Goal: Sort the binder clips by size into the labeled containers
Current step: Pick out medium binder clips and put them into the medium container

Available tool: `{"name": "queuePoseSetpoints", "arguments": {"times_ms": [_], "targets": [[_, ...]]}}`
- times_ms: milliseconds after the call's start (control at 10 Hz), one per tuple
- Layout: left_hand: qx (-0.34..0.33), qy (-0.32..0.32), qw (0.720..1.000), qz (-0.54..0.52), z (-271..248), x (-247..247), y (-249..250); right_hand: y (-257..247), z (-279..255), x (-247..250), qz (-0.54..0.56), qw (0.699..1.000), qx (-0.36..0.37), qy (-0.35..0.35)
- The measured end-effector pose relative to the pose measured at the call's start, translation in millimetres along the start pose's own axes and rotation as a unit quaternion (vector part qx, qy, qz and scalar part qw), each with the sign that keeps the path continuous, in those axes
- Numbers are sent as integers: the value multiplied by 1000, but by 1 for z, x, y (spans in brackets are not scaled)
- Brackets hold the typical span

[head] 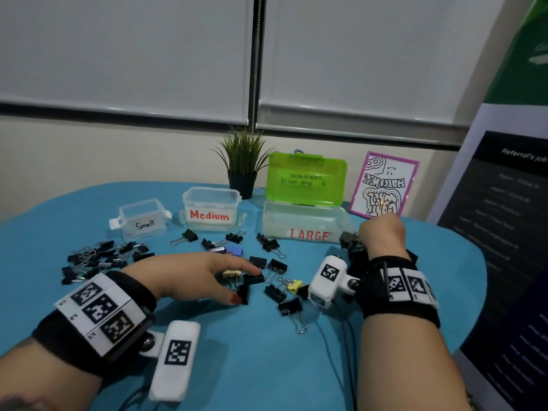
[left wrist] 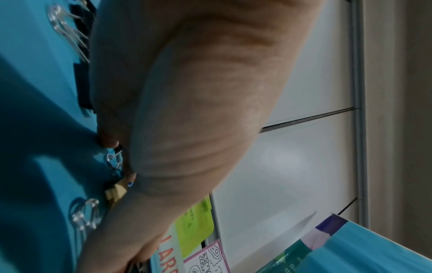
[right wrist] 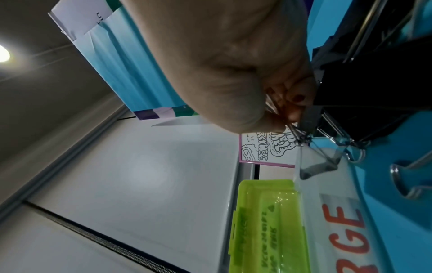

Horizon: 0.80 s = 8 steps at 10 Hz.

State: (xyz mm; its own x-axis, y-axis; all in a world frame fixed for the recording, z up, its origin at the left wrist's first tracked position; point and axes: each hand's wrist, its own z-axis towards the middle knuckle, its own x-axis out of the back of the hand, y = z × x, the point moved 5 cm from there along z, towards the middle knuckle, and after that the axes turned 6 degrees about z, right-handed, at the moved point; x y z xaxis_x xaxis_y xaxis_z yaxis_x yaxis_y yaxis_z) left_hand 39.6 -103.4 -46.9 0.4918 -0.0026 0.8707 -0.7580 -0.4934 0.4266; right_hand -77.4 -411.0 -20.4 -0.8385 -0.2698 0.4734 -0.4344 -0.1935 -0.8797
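Note:
My left hand (head: 247, 286) reaches low over the scattered clips in the middle of the teal table. Its index fingertip lies on one black binder clip (head: 253, 278) and its thumb touches another (head: 245, 293); the fingers look fairly straight. My right hand (right wrist: 290, 109) pinches the wire handles of a large black binder clip (right wrist: 355, 81), held just off the right front corner of the Large container (head: 305, 225). The Small container (head: 142, 221) and the Medium container (head: 210, 209) stand open to the left. Several small black clips (head: 100, 256) are heaped at the left.
The Large container's green lid (head: 307, 179) stands upright behind it. A potted plant (head: 243, 164) and a pink-framed drawing (head: 384, 185) line the back edge. A dark banner (head: 504, 232) stands at the right. Yellow clips (head: 295, 286) and a blue clip (head: 234, 250) lie among the black ones.

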Motion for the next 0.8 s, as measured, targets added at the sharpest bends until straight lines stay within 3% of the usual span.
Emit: {"name": "queuePoseSetpoints", "arguments": {"times_ms": [100,200,300,400,500,600,800], "targets": [[18,9,1000,7,1,1,-3,4,13,2,-48,997,-50,31],[35,14,999,9,0,2,-3,-2,7,8,-72,994,-37,70],[48,23,998,15,-1,3,-4,-21,-5,10,-67,994,54,69],[55,43,997,12,-2,6,-3,-42,-27,2,-6,990,136,-30],[65,81,995,-4,-1,11,-3,-48,-65,-5,-46,971,132,-194],[81,124,989,-29,-2,17,-6,-43,-101,-9,-171,924,114,-323],[156,192,964,-96,-4,23,-17,-24,-127,-20,-321,862,81,-384]]}}
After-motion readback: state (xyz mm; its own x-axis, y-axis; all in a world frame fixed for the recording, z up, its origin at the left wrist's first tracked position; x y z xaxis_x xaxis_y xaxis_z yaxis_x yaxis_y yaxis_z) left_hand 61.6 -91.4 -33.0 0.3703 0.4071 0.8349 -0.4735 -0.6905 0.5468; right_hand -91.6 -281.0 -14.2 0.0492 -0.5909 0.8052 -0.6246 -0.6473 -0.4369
